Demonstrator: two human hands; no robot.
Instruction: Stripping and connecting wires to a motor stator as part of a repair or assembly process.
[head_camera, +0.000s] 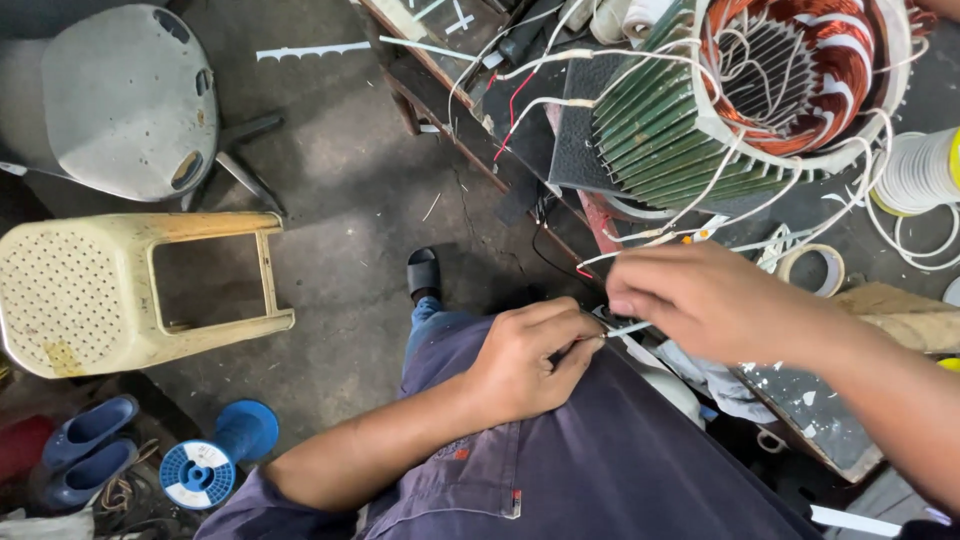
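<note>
Head view: both hands meet over the lap at the bench edge. Left hand is curled, thumb and forefinger pressed together on the near end of a thin white sleeved wire. Right hand comes in from the right, fingertips pinched on the same wire just beside the left pinch, so the short exposed piece spans the small gap between the two grips. Wire is slim, pale, roughly level, tilted slightly up toward the right hand. Whether it links to the other leads is hidden behind the right hand.

Just beyond the hands: a bundle of white lead wires runs up to a motor stator, green finned housing, copper windings showing in the bore, lying on its side on the workbench. A roll of tape sits just right of the right hand; a spool of white cord farther right.

Floor side, well apart: cream plastic stool tipped on its side, grey chair above it, blue empty spool and blue slippers at lower left.
</note>
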